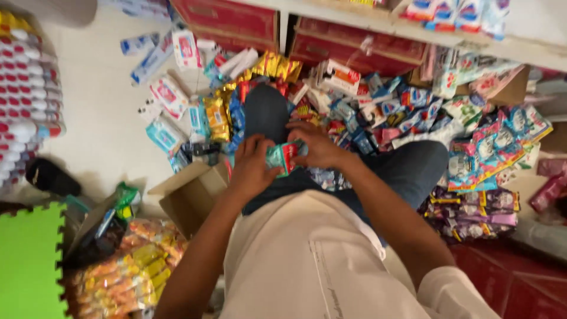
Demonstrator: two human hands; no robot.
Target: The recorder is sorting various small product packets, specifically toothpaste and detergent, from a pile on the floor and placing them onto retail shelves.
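Wearing a cream short-sleeved cotton shirt (pixel 295 260) with a faint printed panel, plus dark blue denim jeans (pixel 407 168); forearms bare.

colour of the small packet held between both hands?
Teal-green with a red patch; the small packet sits between the left hand and right hand. Head view.

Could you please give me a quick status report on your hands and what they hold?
Left hand and right hand both grip small teal-and-red sachet packet over lap. Colourful loose sachets heaped ahead. Nothing blocking.
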